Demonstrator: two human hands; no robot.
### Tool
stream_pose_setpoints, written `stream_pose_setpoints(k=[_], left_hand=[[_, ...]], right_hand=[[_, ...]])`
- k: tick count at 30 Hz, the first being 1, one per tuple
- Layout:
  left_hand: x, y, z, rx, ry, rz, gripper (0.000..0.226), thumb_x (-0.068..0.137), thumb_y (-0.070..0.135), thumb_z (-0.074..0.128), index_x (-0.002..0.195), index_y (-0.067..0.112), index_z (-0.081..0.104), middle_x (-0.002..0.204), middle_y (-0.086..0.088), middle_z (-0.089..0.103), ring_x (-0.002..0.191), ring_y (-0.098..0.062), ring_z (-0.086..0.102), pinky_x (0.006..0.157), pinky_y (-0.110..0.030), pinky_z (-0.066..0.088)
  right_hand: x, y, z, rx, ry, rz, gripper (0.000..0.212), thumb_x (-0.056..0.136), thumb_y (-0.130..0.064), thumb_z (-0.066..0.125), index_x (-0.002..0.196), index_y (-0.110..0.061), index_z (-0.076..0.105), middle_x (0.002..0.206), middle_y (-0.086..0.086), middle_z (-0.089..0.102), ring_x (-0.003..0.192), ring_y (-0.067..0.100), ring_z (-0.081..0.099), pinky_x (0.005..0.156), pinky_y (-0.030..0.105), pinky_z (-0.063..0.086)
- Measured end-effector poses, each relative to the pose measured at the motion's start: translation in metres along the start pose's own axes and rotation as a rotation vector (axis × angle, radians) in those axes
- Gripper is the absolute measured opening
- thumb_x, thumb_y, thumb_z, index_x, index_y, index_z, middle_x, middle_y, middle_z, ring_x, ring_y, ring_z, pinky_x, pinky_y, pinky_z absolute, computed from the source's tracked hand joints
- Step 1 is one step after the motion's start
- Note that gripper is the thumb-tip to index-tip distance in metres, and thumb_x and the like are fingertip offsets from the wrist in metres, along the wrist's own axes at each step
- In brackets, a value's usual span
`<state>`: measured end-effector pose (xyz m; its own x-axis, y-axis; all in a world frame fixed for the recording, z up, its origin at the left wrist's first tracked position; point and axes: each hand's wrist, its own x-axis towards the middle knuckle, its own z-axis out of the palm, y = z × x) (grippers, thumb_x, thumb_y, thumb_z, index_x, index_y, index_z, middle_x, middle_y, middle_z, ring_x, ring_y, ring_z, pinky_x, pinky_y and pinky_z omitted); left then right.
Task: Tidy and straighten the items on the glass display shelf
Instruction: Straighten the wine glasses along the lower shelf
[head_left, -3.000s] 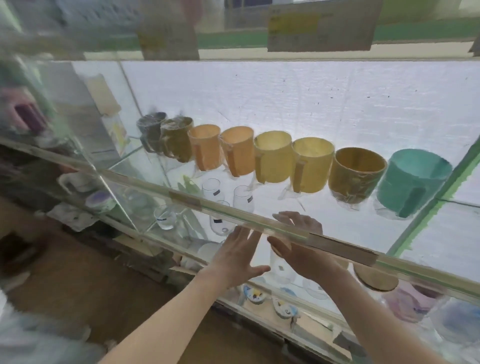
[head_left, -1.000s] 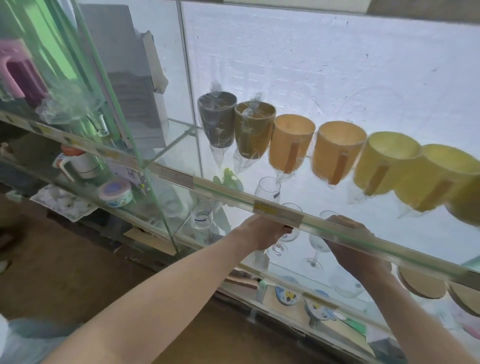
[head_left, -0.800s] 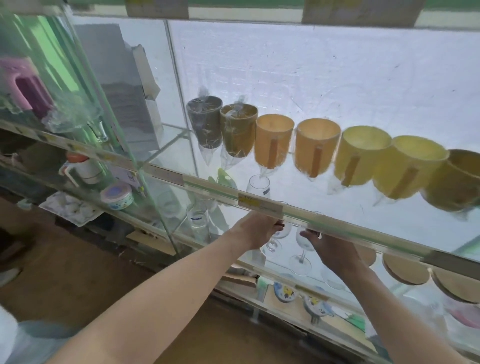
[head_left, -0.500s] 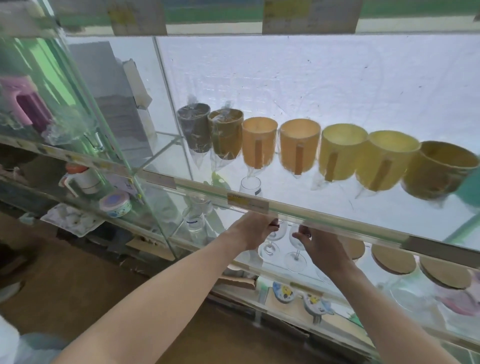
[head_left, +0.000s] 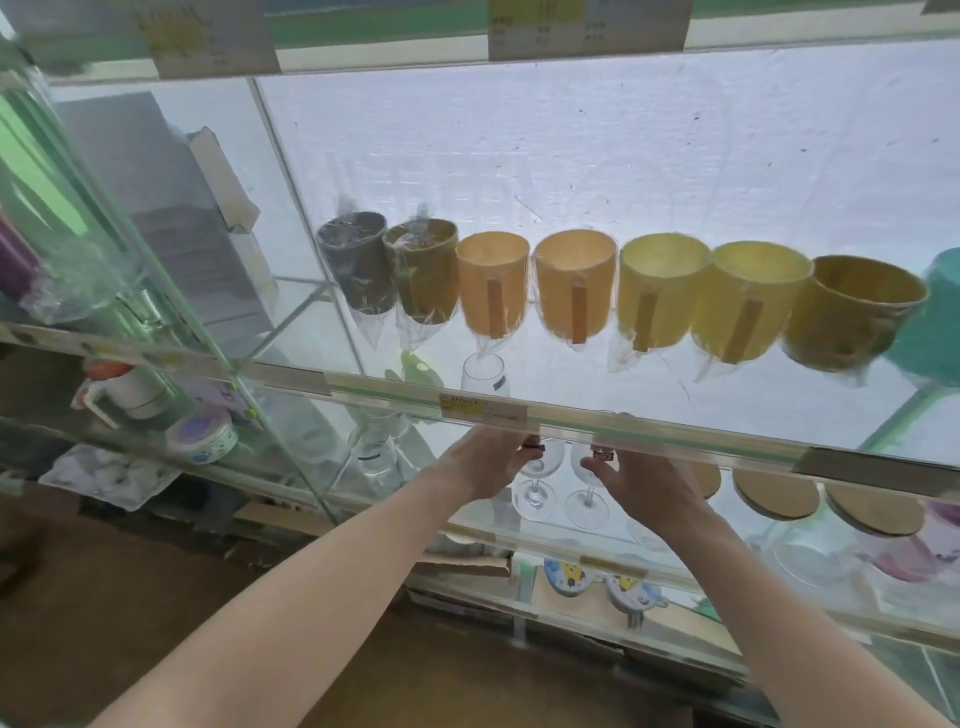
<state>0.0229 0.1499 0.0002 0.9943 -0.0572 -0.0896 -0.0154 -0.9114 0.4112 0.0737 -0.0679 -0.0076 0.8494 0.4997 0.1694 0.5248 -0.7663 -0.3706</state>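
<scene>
L hand (head_left: 485, 460): under the front rail of the upper glass shelf (head_left: 649, 428), fingers curled toward the bowl of the left wine glass (head_left: 535, 478); fingertips hidden by the rail, so can't tell if it's actually gripping.
R hand (head_left: 641, 480): just beside L, same level, fingers cupped toward the right wine glass (head_left: 586, 483); contact also hidden, can't tell if closed on it.
Why so: prob. one glass per hand, so the pair can be nudged into line together w/o knocking; reach goes in under the rail since that's the open front.
Wine glasses: on the lower glass shelf (head_left: 483, 527), upright, feet close, just ahead of both hands.
Left of L hand: short tumbler (head_left: 371, 452) w/ a label, same shelf; further back another stemmed glass (head_left: 485, 371).
Right of R hand: round cork-coloured lids (head_left: 776, 491) in a row.
Above hands: price tag (head_left: 483, 408) on the rail; behind it the mug row (head_left: 571, 288), bagged, dark → orange → yellow → teal (head_left: 935, 322), handles mostly front — looks already straight.
Step, my guess: stemware row in hand; mugs done.
Risk: thin stems, glass on glass — tip easily.
</scene>
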Motion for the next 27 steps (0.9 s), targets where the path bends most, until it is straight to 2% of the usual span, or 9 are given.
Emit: stream_pose_setpoints(k=[2, 5, 9, 12, 17, 22, 25, 27], left_hand=[[0.0, 0.001, -0.002, 0.028, -0.007, 0.011, 0.028, 0.108, 0.032, 0.048, 0.117, 0.011, 0.064, 0.116, -0.005, 0.073, 0.105, -0.027, 0.067, 0.082, -0.031, 0.047], [0.002, 0.002, -0.003, 0.089, -0.026, 0.014, 0.032, 0.11, 0.033, 0.043, 0.122, 0.011, 0.063, 0.119, -0.007, 0.072, 0.108, -0.028, 0.066, 0.079, -0.027, 0.041], [0.002, 0.001, -0.008, 0.1, -0.079, -0.003, 0.034, 0.11, 0.036, 0.041, 0.125, 0.012, 0.06, 0.122, -0.007, 0.069, 0.109, -0.03, 0.065, 0.084, -0.032, 0.046], [0.002, 0.0, -0.01, 0.091, -0.1, 0.007, 0.033, 0.11, 0.036, 0.042, 0.124, 0.013, 0.061, 0.126, -0.007, 0.067, 0.112, -0.03, 0.064, 0.091, -0.036, 0.049], [0.001, -0.001, -0.009, 0.09, -0.082, 0.028, 0.031, 0.109, 0.035, 0.045, 0.123, 0.013, 0.061, 0.126, -0.006, 0.067, 0.111, -0.029, 0.064, 0.083, -0.03, 0.042], [0.0, -0.001, -0.011, 0.087, -0.09, 0.008, 0.032, 0.109, 0.039, 0.042, 0.124, 0.017, 0.06, 0.125, -0.007, 0.065, 0.11, -0.031, 0.063, 0.084, -0.035, 0.044], [0.001, 0.0, -0.011, 0.144, -0.083, 0.025, 0.036, 0.109, 0.042, 0.04, 0.128, 0.018, 0.058, 0.128, -0.009, 0.064, 0.114, -0.031, 0.062, 0.085, -0.036, 0.044], [0.001, 0.001, -0.009, 0.165, -0.063, 0.04, 0.039, 0.108, 0.044, 0.041, 0.133, 0.018, 0.056, 0.133, -0.01, 0.062, 0.12, -0.032, 0.06, 0.09, -0.037, 0.045]], right_hand=[[-0.001, 0.003, -0.004, -0.002, -0.04, 0.02, 0.022, 0.097, -0.037, 0.065, 0.102, -0.016, 0.064, 0.104, -0.002, 0.065, 0.096, 0.025, 0.063, 0.072, 0.033, 0.04], [-0.002, 0.005, -0.006, 0.023, -0.112, 0.073, 0.024, 0.1, -0.037, 0.062, 0.093, -0.014, 0.063, 0.089, -0.002, 0.066, 0.086, 0.026, 0.063, 0.071, 0.034, 0.044], [-0.002, 0.003, -0.008, 0.025, -0.132, 0.07, 0.026, 0.1, -0.036, 0.061, 0.088, -0.013, 0.061, 0.083, -0.001, 0.064, 0.079, 0.024, 0.061, 0.072, 0.037, 0.051], [-0.002, 0.001, -0.009, 0.014, -0.138, 0.08, 0.026, 0.101, -0.036, 0.06, 0.092, -0.012, 0.063, 0.086, -0.001, 0.064, 0.081, 0.024, 0.061, 0.073, 0.036, 0.049], [-0.002, -0.001, -0.011, -0.015, -0.138, 0.088, 0.025, 0.1, -0.038, 0.061, 0.091, -0.014, 0.061, 0.089, 0.001, 0.066, 0.083, 0.026, 0.061, 0.073, 0.038, 0.052], [-0.004, -0.003, -0.013, -0.067, -0.111, 0.062, 0.025, 0.098, -0.043, 0.061, 0.1, -0.018, 0.064, 0.101, -0.002, 0.068, 0.096, 0.026, 0.065, 0.07, 0.034, 0.046], [-0.005, -0.004, -0.016, -0.081, -0.069, 0.03, 0.033, 0.097, -0.044, 0.063, 0.113, -0.015, 0.058, 0.117, -0.001, 0.058, 0.104, 0.027, 0.062, 0.07, 0.031, 0.039], [-0.006, -0.004, -0.016, -0.086, -0.022, 0.018, 0.041, 0.094, -0.046, 0.068, 0.113, -0.013, 0.054, 0.116, 0.002, 0.051, 0.099, 0.028, 0.061, 0.068, 0.032, 0.038]])
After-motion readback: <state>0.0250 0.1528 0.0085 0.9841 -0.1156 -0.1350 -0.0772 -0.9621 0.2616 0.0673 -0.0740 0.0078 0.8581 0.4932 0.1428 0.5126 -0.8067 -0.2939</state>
